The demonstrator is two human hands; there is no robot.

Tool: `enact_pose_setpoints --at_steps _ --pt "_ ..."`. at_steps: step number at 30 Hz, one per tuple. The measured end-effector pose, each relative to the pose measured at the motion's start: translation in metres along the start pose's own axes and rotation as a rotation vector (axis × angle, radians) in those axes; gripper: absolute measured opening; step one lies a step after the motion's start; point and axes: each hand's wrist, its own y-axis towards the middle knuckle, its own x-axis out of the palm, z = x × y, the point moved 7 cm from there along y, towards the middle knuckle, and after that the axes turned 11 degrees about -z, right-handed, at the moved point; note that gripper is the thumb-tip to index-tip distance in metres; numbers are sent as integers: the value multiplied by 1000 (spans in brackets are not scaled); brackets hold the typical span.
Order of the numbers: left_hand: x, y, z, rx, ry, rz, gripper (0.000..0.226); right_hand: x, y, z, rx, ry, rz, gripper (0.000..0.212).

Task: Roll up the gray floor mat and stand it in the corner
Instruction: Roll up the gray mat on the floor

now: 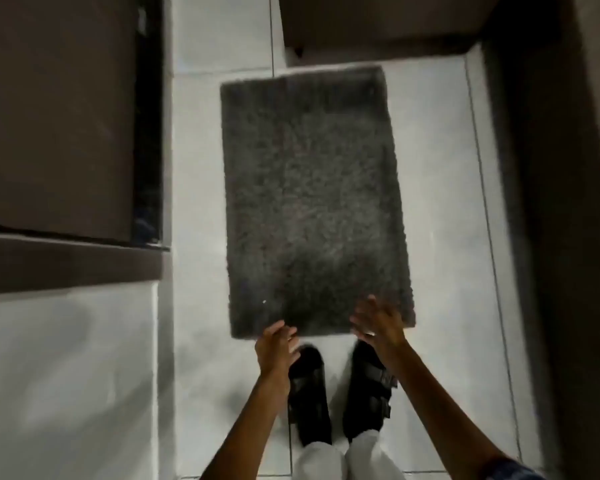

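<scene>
The gray shaggy floor mat [312, 199] lies flat and unrolled on the white tiled floor, its long side running away from me. My left hand [276, 346] hovers at the mat's near left edge with fingers apart, holding nothing. My right hand [378, 323] is over the near right corner, fingers spread, empty. Whether either hand touches the pile is unclear from the blur.
My feet in black sandals [340, 386] stand just behind the mat's near edge. A dark brown cabinet [56, 116] rises on the left, another dark unit [378, 22] sits past the mat's far end, and a dark wall or door frame [548, 202] runs along the right.
</scene>
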Motion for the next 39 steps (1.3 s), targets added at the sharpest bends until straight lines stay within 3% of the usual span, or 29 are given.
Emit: enact_pose_setpoints --at_steps 3,7,9,11,17,20,22,24,26,28,30,33,36,39 --pt "-29 70 -56 -67 -124 83 38 -27 68 70 57 115 82 13" --pt "-48 139 -104 -142 -286 145 45 -41 120 124 84 253 122 31" --pt "-49 158 -108 -127 -318 191 42 -43 134 133 101 268 166 26" --pt "-46 171 -112 -144 -331 228 41 -44 147 142 141 292 211 8" --pt "-32 177 -101 -238 -411 278 44 -52 155 150 211 349 338 7" --pt "-26 170 -87 -127 -486 271 24 -54 147 137 95 291 370 12" --pt "-31 160 -69 22 -290 451 22 -51 142 119 -77 166 398 18" --pt "-32 146 -40 280 -49 580 32 -45 133 94 -270 -103 421 24" --pt "-23 135 -13 516 173 546 31 -32 128 70 -452 -463 364 27" --pt "-12 137 1 644 550 449 39 -19 134 54 -523 -913 285 38" --pt "-2 144 7 708 1049 400 54 -10 144 45 -544 -1367 287 55" --pt "10 155 15 807 1562 335 68 -1 158 39 -586 -1763 254 66" --pt "5 177 18 703 1797 211 81 -6 175 38 -554 -1947 157 71" --pt "2 193 28 678 1866 168 76 -8 189 37 -532 -2023 115 71"
